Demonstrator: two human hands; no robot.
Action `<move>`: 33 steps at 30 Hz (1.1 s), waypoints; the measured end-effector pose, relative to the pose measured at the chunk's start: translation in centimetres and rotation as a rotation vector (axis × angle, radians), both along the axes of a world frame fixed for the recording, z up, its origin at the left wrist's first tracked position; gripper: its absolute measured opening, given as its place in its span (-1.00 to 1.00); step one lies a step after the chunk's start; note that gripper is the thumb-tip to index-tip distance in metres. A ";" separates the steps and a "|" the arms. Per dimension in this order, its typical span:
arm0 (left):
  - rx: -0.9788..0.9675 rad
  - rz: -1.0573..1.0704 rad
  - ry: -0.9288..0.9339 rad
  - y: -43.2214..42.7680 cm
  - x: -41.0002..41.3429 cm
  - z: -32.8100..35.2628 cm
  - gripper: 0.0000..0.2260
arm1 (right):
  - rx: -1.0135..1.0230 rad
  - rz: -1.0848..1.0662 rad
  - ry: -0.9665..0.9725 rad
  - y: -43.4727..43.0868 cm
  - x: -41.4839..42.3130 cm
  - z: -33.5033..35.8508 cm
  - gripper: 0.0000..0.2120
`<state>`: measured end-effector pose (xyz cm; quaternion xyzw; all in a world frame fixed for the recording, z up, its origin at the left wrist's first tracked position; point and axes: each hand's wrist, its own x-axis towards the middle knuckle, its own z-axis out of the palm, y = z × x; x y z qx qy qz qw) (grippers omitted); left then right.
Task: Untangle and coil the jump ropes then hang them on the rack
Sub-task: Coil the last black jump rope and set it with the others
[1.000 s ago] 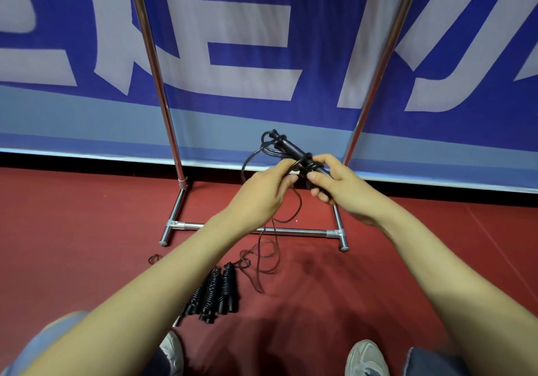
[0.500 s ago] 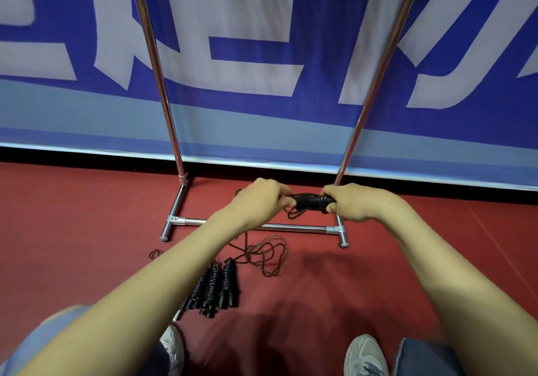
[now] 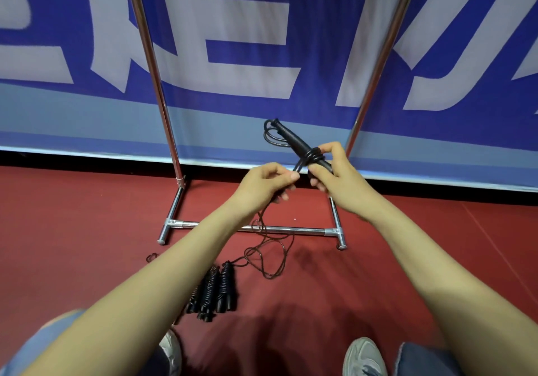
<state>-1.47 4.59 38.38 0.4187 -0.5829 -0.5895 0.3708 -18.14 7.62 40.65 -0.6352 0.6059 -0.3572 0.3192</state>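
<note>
My right hand (image 3: 332, 171) grips the black handles of a jump rope (image 3: 294, 139), tilted up and to the left, with black cord wound round them in several turns. My left hand (image 3: 266, 182) pinches the cord just left of the handles. From it the loose cord (image 3: 270, 256) hangs down and lies in loops on the red floor. Several more black jump rope handles (image 3: 214, 291) lie bundled on the floor below my left forearm. The chrome rack (image 3: 291, 229) stands right behind my hands; its top bar is out of view.
A blue and white banner (image 3: 247, 64) hangs close behind the rack. The rack's two uprights (image 3: 154, 78) rise left and right of my hands. A small dark loop (image 3: 151, 256) lies on the floor at left. My shoes (image 3: 364, 358) show at the bottom edge.
Both hands have risen from near the rack's base bar. The handles now tilt up instead of lying level between my hands, and wound cord shows on them.
</note>
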 end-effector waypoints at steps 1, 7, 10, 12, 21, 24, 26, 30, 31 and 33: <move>-0.042 0.022 0.033 -0.2 0.2 0.2 -0.95 | 0.011 0.014 -0.102 0.0 0.1 0.1 -0.86; -0.245 0.053 0.006 0.8 -0.3 0.2 -0.80 | 0.106 0.064 -0.479 0.1 0.6 0.7 -0.86; -0.223 0.068 0.000 1.2 -0.7 -0.4 -0.80 | 0.135 0.038 -0.475 0.2 0.8 0.6 -0.87; -0.239 0.051 -0.053 1.4 -0.7 -0.4 -0.80 | 0.172 0.038 -0.489 0.2 0.8 0.4 -0.86; -0.224 -0.050 0.007 1.2 -0.3 -0.4 -0.81 | 0.242 0.093 -0.595 0.2 0.7 0.3 -0.79; -0.173 -0.157 0.020 1.2 0.1 -0.3 -0.73 | 0.234 0.046 -0.559 0.2 0.7 0.5 -0.67; -0.118 -0.214 0.055 1.3 0.2 -0.4 -0.68 | 0.224 0.021 -0.507 0.3 0.7 0.6 -0.65; -0.067 -0.209 0.092 0.8 0.4 -0.3 -0.69 | 0.241 0.026 -0.542 -0.2 0.7 0.4 -0.69; -0.070 -0.194 0.087 0.7 0.5 -0.3 -0.70 | 0.253 0.035 -0.570 -0.3 0.7 0.4 -0.70; -0.070 -0.170 0.089 0.4 0.5 -0.3 -0.70 | 0.281 0.066 -0.638 -0.4 0.5 0.4 -0.74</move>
